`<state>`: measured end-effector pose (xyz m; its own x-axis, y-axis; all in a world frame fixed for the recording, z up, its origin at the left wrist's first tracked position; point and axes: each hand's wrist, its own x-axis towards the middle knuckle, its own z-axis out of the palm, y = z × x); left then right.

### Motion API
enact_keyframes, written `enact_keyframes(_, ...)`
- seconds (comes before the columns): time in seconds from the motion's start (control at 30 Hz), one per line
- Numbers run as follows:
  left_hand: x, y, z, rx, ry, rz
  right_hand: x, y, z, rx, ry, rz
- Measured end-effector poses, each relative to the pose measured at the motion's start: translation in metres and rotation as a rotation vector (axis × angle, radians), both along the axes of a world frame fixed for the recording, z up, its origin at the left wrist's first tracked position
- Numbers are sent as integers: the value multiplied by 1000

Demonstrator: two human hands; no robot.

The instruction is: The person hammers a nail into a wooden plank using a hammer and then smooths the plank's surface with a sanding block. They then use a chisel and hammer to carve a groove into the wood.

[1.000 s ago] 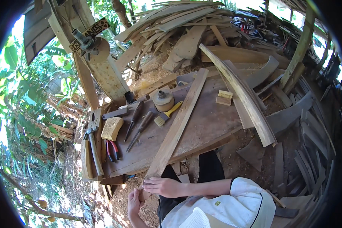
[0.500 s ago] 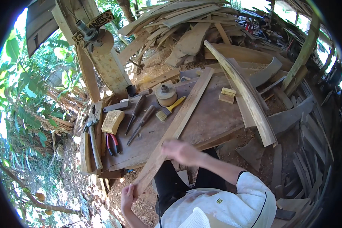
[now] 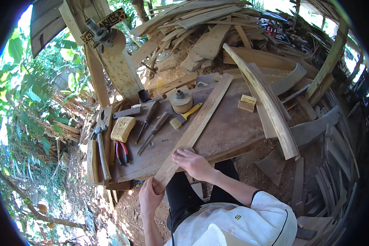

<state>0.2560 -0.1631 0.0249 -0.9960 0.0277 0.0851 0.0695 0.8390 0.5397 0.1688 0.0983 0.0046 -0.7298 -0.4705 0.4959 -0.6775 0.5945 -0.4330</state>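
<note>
Across the wooden workbench (image 3: 233, 127), the long plank (image 3: 207, 117) is best kept steady, its near end gripped by the left hand (image 3: 150, 197) and evenly pressed by the right hand (image 3: 192, 164), whose finger hold cannot be told.

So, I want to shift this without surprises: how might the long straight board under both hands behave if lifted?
The board is probably stiff, since it looks like solid wood and lies straight. Raised at the left hand's end, it might feel front-heavy, as most of it reaches across the table. Its flat shape makes rolling unlikely.
</note>
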Motion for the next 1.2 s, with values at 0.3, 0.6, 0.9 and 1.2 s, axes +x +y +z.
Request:
enact_keyframes(0.3, 24, -48, -1, 70, -59, 52, -31, 22, 3, 55, -81, -93)
enact_keyframes(0.6, 48, -81, -3, 83, -99, 123, -65, 64, 14, 85, -103, -292)
enact_keyframes(0.9, 55, -105, -15, 118, -80, 165, -91, 91, 8, 90, -105, -306)
enact_keyframes(1.2, 56, -112, -17, 59, -123, 206, -82, 79, 7, 142, -126, -288)
